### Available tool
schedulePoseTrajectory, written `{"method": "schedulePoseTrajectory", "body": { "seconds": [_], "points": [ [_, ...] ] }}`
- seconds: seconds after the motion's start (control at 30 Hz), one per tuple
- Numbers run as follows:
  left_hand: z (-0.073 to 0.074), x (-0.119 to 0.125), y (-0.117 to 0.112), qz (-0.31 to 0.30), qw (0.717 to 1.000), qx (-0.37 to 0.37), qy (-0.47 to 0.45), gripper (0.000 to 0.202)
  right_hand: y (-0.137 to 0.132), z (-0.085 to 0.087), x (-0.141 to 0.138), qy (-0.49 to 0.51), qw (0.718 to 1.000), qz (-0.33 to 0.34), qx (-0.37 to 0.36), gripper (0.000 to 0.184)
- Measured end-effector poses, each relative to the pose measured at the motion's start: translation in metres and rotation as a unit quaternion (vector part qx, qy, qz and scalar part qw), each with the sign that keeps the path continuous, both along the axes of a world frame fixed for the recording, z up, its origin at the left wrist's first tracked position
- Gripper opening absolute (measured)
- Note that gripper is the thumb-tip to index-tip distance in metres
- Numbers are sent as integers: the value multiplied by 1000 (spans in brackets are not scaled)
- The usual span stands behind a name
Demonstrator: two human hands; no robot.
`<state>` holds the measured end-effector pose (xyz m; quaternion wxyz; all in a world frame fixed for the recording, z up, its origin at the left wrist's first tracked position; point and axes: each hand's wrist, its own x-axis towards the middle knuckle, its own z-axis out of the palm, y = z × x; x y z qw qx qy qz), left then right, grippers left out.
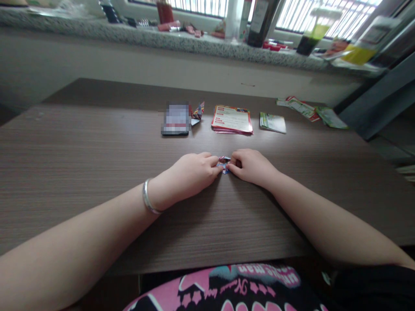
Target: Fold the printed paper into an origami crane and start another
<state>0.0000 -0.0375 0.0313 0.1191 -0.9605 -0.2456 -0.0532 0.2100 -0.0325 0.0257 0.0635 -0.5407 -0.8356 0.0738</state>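
Patterned paper (pixel 224 169), a small blue, red and white piece, sits on the person's side of the card stack (pixel 232 119), directly in front of it, pinched from 2 sides. The left hand (pixel 196 175) has its left edge between thumb and fingers; the right hand (pixel 253 166) nips the opposite edge the same way, though from where I stand I can't tell how firmly. Its far part seems raised from the nearer part, so I'd judge it partly folded, somewhere in the middle of being shaped: 2 hands are busy on it and no settled form shows. How many folds are left I can't say, since the fingers hide too much. Just left of the card stack, another patterned piece (pixel 198 111) stands up in angular folds, and I'd take that for 1 already shaped. Farther left of the stack, right by that piece, lies a dark-edged flat object (pixel 177 119), its face blurred out. Right of the card stack are a smaller green stack (pixel 272 122) and, farther right, some loose green and red slips (pixel 303 108). Neither hand touches any of these, so whether they count toward the work, I can't tell.
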Motion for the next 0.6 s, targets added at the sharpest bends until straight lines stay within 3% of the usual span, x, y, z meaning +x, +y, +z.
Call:
{"method": "schedulePoseTrajectory", "body": {
  "seconds": [0.6],
  "points": [
    [-4, 2, 0, 8, 1000, -16, -12, 27, 1, 0, 2, -8, 1000, -12, 5, 23]
  ]
}}
